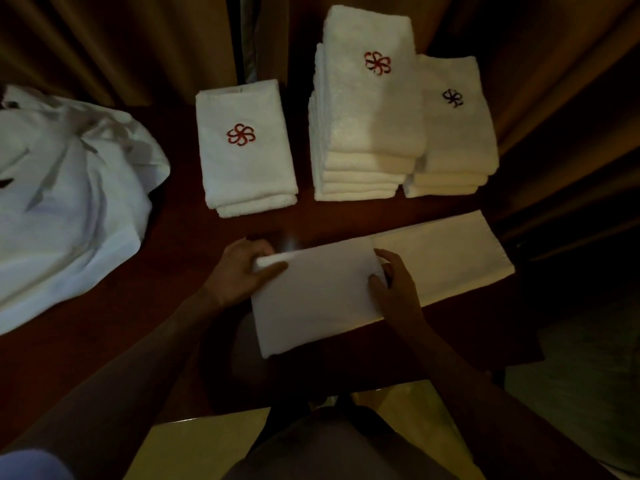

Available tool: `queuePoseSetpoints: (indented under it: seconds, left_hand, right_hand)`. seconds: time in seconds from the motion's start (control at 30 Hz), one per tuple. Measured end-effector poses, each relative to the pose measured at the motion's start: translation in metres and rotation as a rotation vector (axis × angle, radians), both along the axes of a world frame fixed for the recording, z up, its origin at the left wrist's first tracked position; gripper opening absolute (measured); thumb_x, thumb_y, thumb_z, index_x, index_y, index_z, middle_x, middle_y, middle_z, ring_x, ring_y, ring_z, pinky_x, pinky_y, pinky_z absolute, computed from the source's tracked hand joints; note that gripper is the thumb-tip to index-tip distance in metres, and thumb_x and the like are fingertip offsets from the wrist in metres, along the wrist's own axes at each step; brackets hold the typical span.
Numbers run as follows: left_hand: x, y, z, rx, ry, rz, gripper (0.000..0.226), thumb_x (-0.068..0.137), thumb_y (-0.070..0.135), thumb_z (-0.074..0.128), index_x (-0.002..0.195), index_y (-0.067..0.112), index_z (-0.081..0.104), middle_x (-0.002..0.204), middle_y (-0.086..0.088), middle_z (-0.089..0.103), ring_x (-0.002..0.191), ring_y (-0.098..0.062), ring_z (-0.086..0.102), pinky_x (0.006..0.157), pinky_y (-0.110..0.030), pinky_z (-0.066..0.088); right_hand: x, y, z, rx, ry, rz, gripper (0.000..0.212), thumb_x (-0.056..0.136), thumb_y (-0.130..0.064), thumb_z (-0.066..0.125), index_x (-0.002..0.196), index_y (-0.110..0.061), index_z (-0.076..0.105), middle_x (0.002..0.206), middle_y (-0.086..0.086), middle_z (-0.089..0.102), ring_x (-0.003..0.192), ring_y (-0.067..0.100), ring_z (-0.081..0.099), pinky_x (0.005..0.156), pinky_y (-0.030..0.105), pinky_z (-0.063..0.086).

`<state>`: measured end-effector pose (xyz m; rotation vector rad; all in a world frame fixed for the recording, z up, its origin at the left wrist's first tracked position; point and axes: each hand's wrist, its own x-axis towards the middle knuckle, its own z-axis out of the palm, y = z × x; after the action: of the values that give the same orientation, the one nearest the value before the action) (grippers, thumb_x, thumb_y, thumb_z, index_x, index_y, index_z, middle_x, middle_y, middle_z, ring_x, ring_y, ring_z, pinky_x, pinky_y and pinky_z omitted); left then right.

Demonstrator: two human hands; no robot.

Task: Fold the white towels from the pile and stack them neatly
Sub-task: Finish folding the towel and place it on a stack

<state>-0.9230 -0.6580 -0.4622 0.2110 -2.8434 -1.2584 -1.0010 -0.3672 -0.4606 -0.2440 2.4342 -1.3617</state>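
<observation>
Your left hand (242,268) grips the folded edge of the towel (311,299) at lower centre of the tabletop (166,341); your right hand (394,289) pinches the flap's edge. Folded stacks (367,133) sit above; the unfolded pile (69,202) lies left.

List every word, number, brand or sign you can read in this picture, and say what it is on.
No words or numbers can be read.
Red embroidered pinwheel emblem, no letters: short left stack of folded white towels.
Same red emblem: tall middle stack of folded white towels.
Dark emblem, blurred: right stack of folded white towels.
</observation>
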Motion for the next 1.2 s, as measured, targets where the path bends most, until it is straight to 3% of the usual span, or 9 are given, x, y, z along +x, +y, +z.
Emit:
queuePoseSetpoints:
  seconds: [0.07, 0.17, 0.27, 0.37, 0.5, 0.67, 0.77, 0.93, 1.2]
  left_hand:
    - [0.001, 0.004, 0.006, 0.139, -0.042, 0.064, 0.022, 0.089, 0.048, 0.064, 0.092, 0.026, 0.063, 0.090, 0.009, 0.065, 0.081, -0.004, 0.060, 0.076, -0.027, 0.048]
    - [0.007, 0.002, -0.010, -0.236, -0.008, -0.055, 0.053, 0.088, 0.070, 0.039, 0.097, 0.025, 0.065, 0.091, 0.006, 0.066, 0.088, -0.015, 0.060, 0.101, -0.032, 0.031]
    - [0.009, 0.004, -0.015, -0.396, -0.021, -0.070, 0.055, 0.088, 0.069, 0.036, 0.106, 0.026, 0.066, 0.094, 0.003, 0.067, 0.095, -0.018, 0.058, 0.109, -0.032, 0.018]
    - [0.011, 0.002, -0.014, -0.341, -0.035, -0.087, 0.059, 0.087, 0.069, 0.040, 0.123, 0.027, 0.061, 0.111, 0.002, 0.065, 0.105, -0.020, 0.056, 0.103, -0.034, 0.026]
    - [0.000, 0.002, -0.007, -0.279, -0.100, -0.124, 0.063, 0.078, 0.076, 0.045, 0.118, 0.031, 0.065, 0.114, 0.005, 0.060, 0.109, -0.020, 0.053, 0.098, -0.041, 0.040]
    - [-0.020, 0.015, 0.008, -0.212, -0.026, -0.222, 0.063, 0.079, 0.068, 0.052, 0.130, 0.032, 0.059, 0.124, 0.006, 0.064, 0.114, -0.019, 0.057, 0.100, -0.043, 0.043]
    - [-0.027, 0.019, 0.011, -0.141, 0.033, -0.295, 0.053, 0.083, 0.057, 0.061, 0.128, 0.029, 0.062, 0.125, 0.007, 0.063, 0.114, -0.010, 0.054, 0.099, -0.034, 0.043]
    - [-0.035, 0.025, 0.020, 0.062, -0.173, -0.276, 0.015, 0.086, 0.039, 0.074, 0.092, 0.038, 0.060, 0.092, 0.019, 0.059, 0.088, -0.003, 0.059, 0.075, -0.023, 0.040]
    - [-0.027, 0.009, 0.023, 0.043, -0.426, -0.232, 0.028, 0.085, 0.060, 0.064, 0.076, 0.034, 0.067, 0.083, 0.011, 0.069, 0.075, -0.004, 0.064, 0.069, -0.024, 0.048]
  right_hand:
    - [-0.001, 0.001, 0.000, 0.015, 0.017, 0.001, 0.044, 0.094, -0.015, 0.058, 0.137, -0.018, 0.048, 0.123, -0.005, 0.059, 0.111, 0.016, 0.058, 0.092, 0.033, 0.051]
    - [0.002, 0.001, 0.001, 0.021, 0.032, 0.019, 0.048, 0.091, -0.022, 0.055, 0.138, -0.020, 0.048, 0.124, -0.003, 0.058, 0.111, 0.016, 0.058, 0.091, 0.033, 0.050]
    - [0.008, 0.001, 0.002, 0.003, 0.048, 0.020, 0.057, 0.084, -0.030, 0.052, 0.140, -0.021, 0.046, 0.127, 0.000, 0.060, 0.109, 0.015, 0.060, 0.088, 0.031, 0.051]
    - [0.006, 0.003, 0.005, -0.046, 0.015, 0.029, 0.058, 0.082, -0.030, 0.054, 0.140, -0.026, 0.045, 0.130, -0.003, 0.058, 0.114, 0.013, 0.057, 0.092, 0.029, 0.050]
    - [0.001, 0.003, 0.011, -0.098, 0.022, 0.074, 0.054, 0.078, -0.040, 0.051, 0.129, -0.022, 0.051, 0.116, -0.011, 0.060, 0.106, -0.002, 0.058, 0.087, 0.023, 0.051]
    - [-0.002, 0.006, 0.023, -0.149, 0.069, 0.066, 0.053, 0.085, -0.016, 0.056, 0.138, -0.019, 0.048, 0.124, -0.013, 0.059, 0.112, -0.002, 0.058, 0.090, 0.019, 0.050]
    - [-0.001, 0.004, 0.034, -0.174, 0.137, 0.056, 0.055, 0.086, -0.019, 0.055, 0.141, -0.013, 0.049, 0.126, 0.005, 0.062, 0.117, 0.012, 0.058, 0.100, 0.027, 0.047]
    - [-0.004, 0.003, 0.036, -0.163, 0.133, 0.051, 0.046, 0.091, 0.003, 0.055, 0.126, -0.029, 0.055, 0.121, -0.018, 0.061, 0.114, -0.007, 0.057, 0.096, 0.019, 0.048]
    - [-0.004, 0.011, 0.019, -0.196, -0.067, -0.105, 0.036, 0.088, -0.019, 0.058, 0.113, -0.044, 0.060, 0.120, 0.000, 0.066, 0.111, 0.019, 0.063, 0.086, 0.039, 0.055]
